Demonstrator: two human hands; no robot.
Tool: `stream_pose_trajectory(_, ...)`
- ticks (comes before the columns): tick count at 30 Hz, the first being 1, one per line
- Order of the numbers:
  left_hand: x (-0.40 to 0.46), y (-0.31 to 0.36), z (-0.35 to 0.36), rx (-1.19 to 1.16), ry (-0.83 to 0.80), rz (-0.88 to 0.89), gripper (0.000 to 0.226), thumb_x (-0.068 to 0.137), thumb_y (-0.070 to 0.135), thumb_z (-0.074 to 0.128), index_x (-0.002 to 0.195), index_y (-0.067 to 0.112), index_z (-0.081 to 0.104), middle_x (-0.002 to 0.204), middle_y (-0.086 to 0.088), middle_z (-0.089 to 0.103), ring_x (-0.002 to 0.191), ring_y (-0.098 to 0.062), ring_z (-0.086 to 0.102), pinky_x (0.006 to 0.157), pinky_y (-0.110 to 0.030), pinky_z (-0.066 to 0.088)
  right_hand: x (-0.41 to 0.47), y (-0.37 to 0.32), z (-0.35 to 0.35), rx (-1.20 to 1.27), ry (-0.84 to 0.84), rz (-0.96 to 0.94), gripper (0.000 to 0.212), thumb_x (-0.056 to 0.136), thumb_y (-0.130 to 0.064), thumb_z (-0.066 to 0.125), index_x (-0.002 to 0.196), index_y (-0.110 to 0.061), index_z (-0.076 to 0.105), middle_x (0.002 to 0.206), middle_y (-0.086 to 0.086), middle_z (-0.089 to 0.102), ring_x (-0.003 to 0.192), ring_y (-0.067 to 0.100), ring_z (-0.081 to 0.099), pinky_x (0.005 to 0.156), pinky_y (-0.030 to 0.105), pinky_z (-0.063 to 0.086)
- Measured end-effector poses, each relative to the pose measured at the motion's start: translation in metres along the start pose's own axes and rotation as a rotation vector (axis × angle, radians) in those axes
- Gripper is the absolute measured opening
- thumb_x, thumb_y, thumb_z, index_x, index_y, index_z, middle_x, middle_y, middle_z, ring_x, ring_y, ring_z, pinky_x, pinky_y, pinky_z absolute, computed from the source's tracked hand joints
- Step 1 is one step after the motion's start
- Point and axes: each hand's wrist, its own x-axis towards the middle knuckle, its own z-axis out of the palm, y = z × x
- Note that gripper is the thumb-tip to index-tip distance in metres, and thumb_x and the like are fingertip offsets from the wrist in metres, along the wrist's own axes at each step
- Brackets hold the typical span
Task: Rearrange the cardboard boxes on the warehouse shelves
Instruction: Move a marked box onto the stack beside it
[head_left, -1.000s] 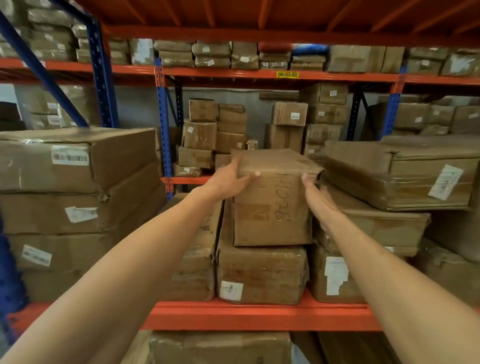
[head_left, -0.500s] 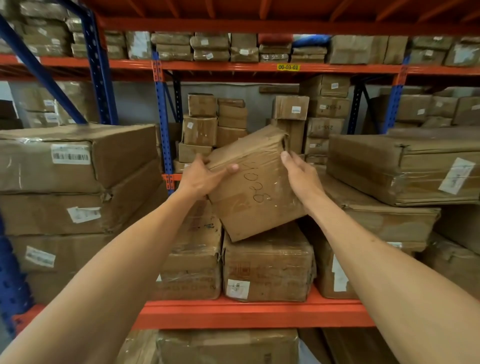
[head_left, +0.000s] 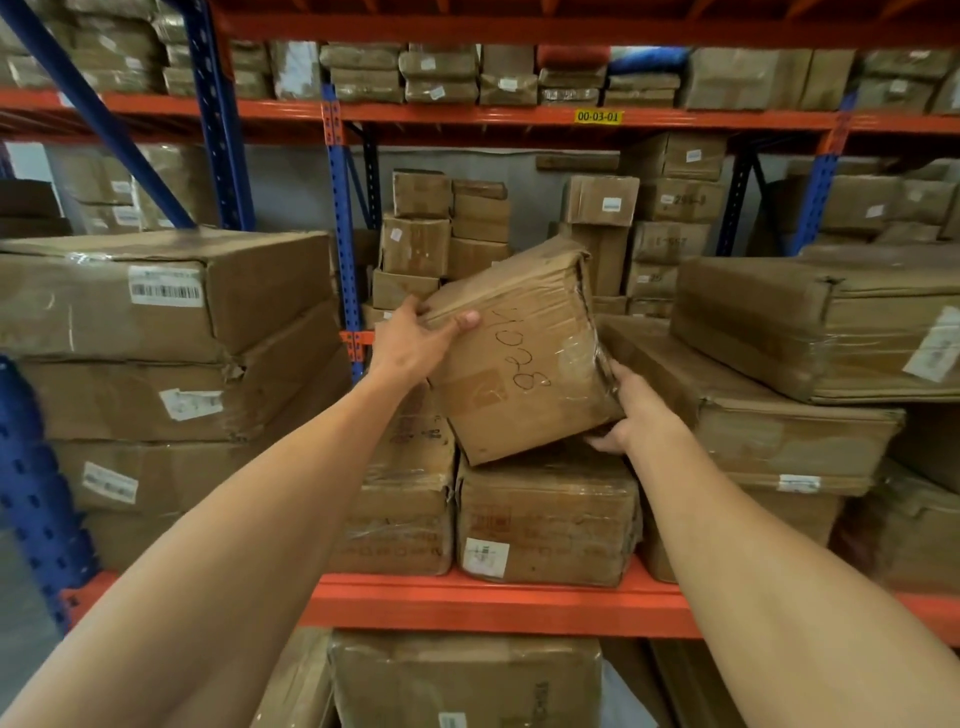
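Observation:
A taped cardboard box with handwriting on its front (head_left: 524, 358) is tilted, its lower edge resting on the labelled box (head_left: 545, 519) beneath it. My left hand (head_left: 415, 338) grips its upper left corner, thumb over the front face. My right hand (head_left: 631, 408) holds its lower right corner from below and the side. Both arms reach in from the bottom of the view.
Big flat boxes are stacked at the left (head_left: 166, 296) and at the right (head_left: 810, 327). A stack of boxes (head_left: 410, 499) stands just left of the labelled box. The orange shelf beam (head_left: 493, 603) runs below. Small boxes (head_left: 421, 239) fill the rack behind.
The box has been lifted off flat and tipped, its top swinging left. My right hand has slid from the upper right edge down to the lower right corner.

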Motion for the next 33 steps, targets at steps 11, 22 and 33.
stream_pose_trajectory(11,-0.032,-0.018,-0.053,-0.223,0.307,-0.048,0.057,0.070,0.077,0.072,0.100,0.030,0.063,0.099,0.009,0.069,0.090,-0.009,0.067,0.068,-0.026,0.054,-0.047,-0.005,0.075,0.104,0.040,-0.328,0.055,0.082,-0.012,0.076,0.135,-0.014,0.059,0.116,0.012,0.070,0.098,0.032,0.070,0.088,0.051,0.062)
stream_pose_trajectory(22,-0.094,-0.146,-0.081,-0.271,0.292,-0.420,0.068,0.085,0.073,0.056,0.116,0.013,0.058,0.111,-0.009,0.069,0.098,-0.024,0.069,0.089,-0.047,0.059,-0.044,0.064,0.165,-0.310,-0.123,-0.532,0.036,0.093,-0.015,0.071,0.126,-0.018,0.055,0.131,0.010,0.064,0.105,0.023,0.056,0.087,0.032,0.045)
stream_pose_trajectory(33,-0.019,-0.067,-0.152,0.826,0.146,0.550,0.092,0.085,0.051,0.072,0.158,0.020,0.025,0.160,-0.016,0.028,0.148,-0.035,0.024,0.120,-0.053,0.022,-0.021,0.071,0.198,-0.710,-0.315,-0.628,0.092,0.095,-0.055,0.065,0.164,-0.010,0.023,0.161,0.010,0.046,0.146,0.031,0.045,0.119,0.044,0.039)
